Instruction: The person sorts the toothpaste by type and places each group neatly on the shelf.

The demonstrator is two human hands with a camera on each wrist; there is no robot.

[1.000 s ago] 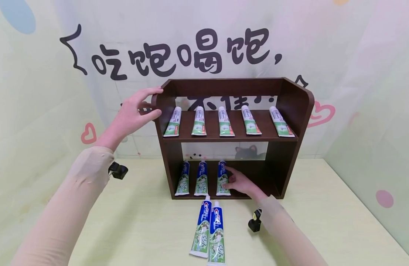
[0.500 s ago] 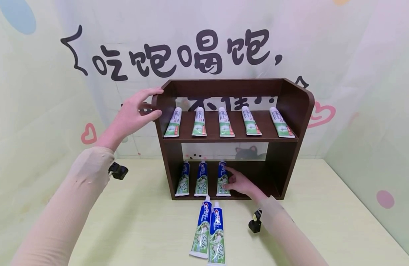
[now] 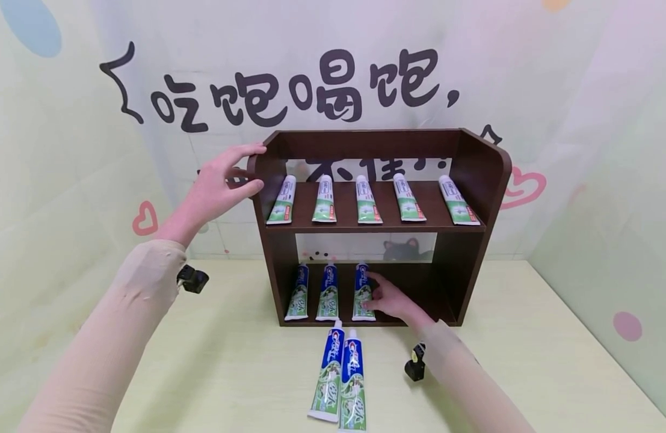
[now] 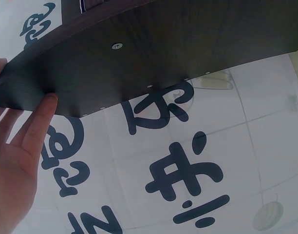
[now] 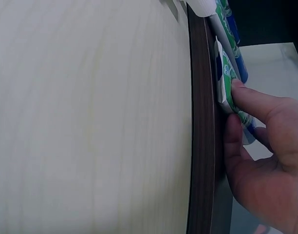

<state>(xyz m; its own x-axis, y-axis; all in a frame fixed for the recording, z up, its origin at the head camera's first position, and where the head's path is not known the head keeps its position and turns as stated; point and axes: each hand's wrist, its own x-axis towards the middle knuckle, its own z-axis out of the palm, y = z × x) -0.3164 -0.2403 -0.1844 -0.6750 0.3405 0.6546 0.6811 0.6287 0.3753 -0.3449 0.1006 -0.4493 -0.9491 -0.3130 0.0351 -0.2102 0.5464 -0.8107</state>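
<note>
A dark brown two-tier shelf [image 3: 365,227] stands on the table. My left hand [image 3: 210,186] grips the upper front corner of its left side panel; in the left wrist view a fingertip presses the panel's outer face. On the lower tier lie three blue-and-green toothpaste tubes, caps toward the back. My right hand [image 3: 392,299] pinches the rightmost of these, a toothpaste tube [image 3: 361,288], by its right side. In the right wrist view the thumb lies on top of the toothpaste tube [image 5: 228,73] and the other fingers are at its side, partly hidden.
Several white-and-green toothpaste tubes [image 3: 368,201] lie spaced along the upper tier. Two more blue-and-green tubes, a left one [image 3: 328,376] and a right one [image 3: 353,385], lie side by side on the pale table [image 3: 230,373] before the shelf. A printed wall sheet [image 3: 230,48] hangs behind.
</note>
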